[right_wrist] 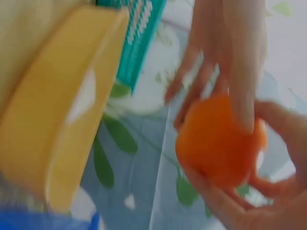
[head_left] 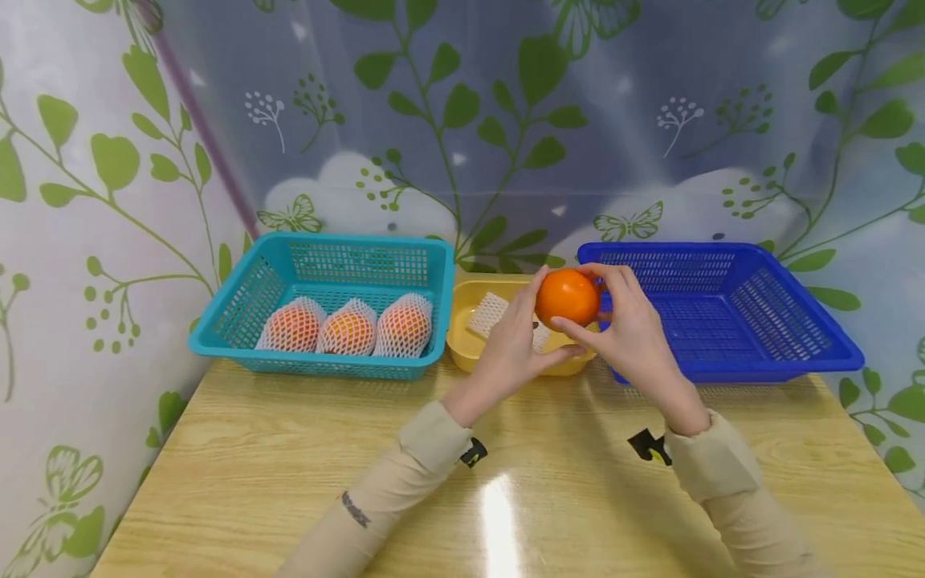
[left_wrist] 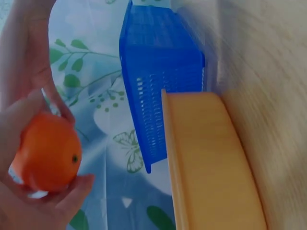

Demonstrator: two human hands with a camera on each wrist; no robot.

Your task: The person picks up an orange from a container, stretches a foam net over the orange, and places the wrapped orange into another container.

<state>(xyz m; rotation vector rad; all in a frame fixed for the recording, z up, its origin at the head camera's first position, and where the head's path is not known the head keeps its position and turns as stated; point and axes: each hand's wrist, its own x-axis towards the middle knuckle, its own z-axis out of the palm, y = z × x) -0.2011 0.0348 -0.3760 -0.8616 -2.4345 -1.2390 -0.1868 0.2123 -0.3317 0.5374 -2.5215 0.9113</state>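
A bare, shiny orange is up in the air over the right end of the yellow tub, between both hands. My right hand grips it from the right, with fingers along the top and far side and the thumb across its near face. On the left side, my left hand lies against the fruit with straight fingers, its thumb stretched out below. A small dark stem spot shows on the orange in the left wrist view. White foam netting lies in the yellow tub, partly hidden by the left hand.
To the left stands a teal basket with three netted fruits along its near side. A blue basket is at the right, its bare bottom showing. All stand on a wood-grain table before a leaf-patterned curtain.
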